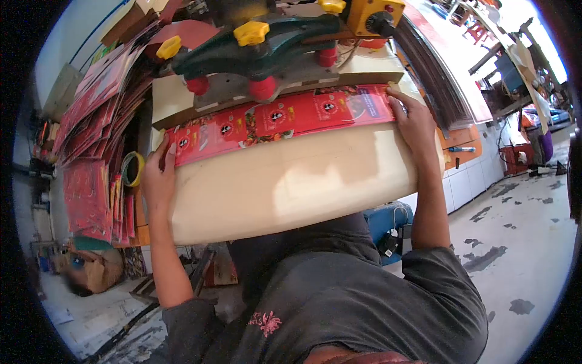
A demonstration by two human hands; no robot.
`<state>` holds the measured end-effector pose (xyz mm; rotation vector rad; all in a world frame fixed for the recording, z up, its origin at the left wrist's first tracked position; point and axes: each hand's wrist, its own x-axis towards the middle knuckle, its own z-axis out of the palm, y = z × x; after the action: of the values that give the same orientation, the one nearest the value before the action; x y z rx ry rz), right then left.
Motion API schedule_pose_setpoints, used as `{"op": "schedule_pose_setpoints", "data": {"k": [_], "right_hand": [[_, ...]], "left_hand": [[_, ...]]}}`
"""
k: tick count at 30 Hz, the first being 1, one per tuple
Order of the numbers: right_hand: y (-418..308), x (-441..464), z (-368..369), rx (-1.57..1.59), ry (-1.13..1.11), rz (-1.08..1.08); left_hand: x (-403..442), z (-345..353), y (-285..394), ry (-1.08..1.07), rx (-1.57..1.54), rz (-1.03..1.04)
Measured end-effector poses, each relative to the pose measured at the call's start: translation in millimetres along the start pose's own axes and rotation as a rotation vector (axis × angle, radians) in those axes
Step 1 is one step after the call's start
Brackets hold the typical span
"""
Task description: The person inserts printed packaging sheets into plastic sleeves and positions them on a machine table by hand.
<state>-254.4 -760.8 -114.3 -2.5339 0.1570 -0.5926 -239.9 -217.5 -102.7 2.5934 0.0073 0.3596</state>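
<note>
A long red printed plastic sheet [273, 121] with repeated logos and food pictures lies across the cream-covered work surface [291, 182], its far edge along a raised cardboard-like strip [364, 77]. My left hand [159, 179] grips its left end, fingers bent around the corner. At the opposite end, my right hand [412, 118] pinches the corner between thumb and fingers. Just beyond the sheet is a dark green machine head [267, 45] with yellow knobs and red feet. The undersides of both grips are hidden.
Stacks of red printed sheets [97, 121] stand at the left beside a roll of yellow tape [132, 168]. Dark layered sheets [439, 79] lie at the right, near a blue pen [462, 149]. A yellow control box [374, 18] sits on the machine. Another person [94, 270] is at lower left.
</note>
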Motion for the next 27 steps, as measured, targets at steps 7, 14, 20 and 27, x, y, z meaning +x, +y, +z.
{"op": "schedule_pose_setpoints", "data": {"k": [7, 14, 20, 27], "right_hand": [[-14, 0, 0, -0.166, -0.046, 0.112], [-16, -4, 1, -0.165, -0.006, 0.087], [-20, -6, 3, -0.113, 0.042, 0.045], [-29, -7, -3, 0.208, 0.082, 0.063]], "left_hand": [[-1, 6, -9, 0.035, 0.055, 0.026], [-3, 2, -2, 0.048, 0.069, 0.035], [-6, 6, -3, 0.084, 0.061, -0.003], [-6, 5, -1, 0.127, 0.029, 0.032]]}}
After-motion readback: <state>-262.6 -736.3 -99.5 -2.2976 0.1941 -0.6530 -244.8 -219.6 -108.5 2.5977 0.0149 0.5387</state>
